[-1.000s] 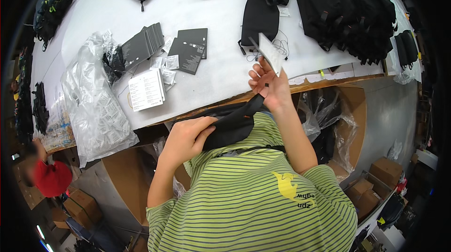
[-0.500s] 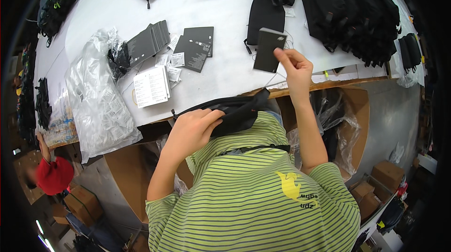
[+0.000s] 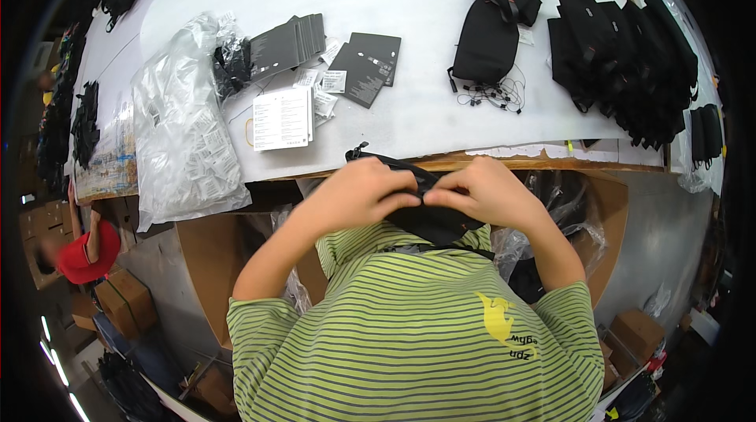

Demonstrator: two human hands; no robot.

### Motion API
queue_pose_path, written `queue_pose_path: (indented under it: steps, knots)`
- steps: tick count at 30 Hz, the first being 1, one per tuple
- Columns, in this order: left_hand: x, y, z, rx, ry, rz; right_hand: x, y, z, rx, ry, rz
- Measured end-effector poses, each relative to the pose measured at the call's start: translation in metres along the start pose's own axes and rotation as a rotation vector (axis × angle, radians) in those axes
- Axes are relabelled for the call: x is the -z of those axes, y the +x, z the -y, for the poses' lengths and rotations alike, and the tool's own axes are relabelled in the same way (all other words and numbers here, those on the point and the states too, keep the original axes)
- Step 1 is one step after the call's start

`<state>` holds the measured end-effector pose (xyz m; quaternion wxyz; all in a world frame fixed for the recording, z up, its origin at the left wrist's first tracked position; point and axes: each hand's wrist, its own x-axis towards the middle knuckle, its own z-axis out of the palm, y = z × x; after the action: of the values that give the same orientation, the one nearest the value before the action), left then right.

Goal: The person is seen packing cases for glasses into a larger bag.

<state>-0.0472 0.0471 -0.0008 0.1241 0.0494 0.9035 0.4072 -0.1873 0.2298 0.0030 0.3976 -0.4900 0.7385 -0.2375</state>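
Both hands grip a black pouch (image 3: 429,213) held at the wooden table edge (image 3: 504,161), against the chest. The left hand (image 3: 364,194) and right hand (image 3: 482,192) pinch its top, fingertips meeting. A bare white stretch of tabletop (image 3: 394,119) lies just beyond.

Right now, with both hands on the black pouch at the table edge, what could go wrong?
1. The black pouch is held off the table edge between the left hand and right hand; it might slip into the open cardboard box below.
2. The loose string tags lie near and could be swept off.
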Motion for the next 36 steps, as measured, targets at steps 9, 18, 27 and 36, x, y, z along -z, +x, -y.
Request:
queue_pose_path:
  steps: [9,18,27,36]
  knots:
    - [0.052,0.042,0.126,0.295,0.574,-0.578,0.003,-0.016,0.001,0.108,-0.173,-0.022]
    - [0.057,0.035,0.025,-0.105,-0.008,-0.76,0.02,-0.013,0.005,0.287,-0.402,-0.311]
    - [0.028,0.016,0.018,-0.082,-0.115,-0.946,0.027,-0.003,0.021,0.377,-0.476,-0.535]
    - [-0.032,0.02,0.011,0.152,-1.718,-0.95,-0.018,0.009,0.022,0.426,-0.046,-0.746]
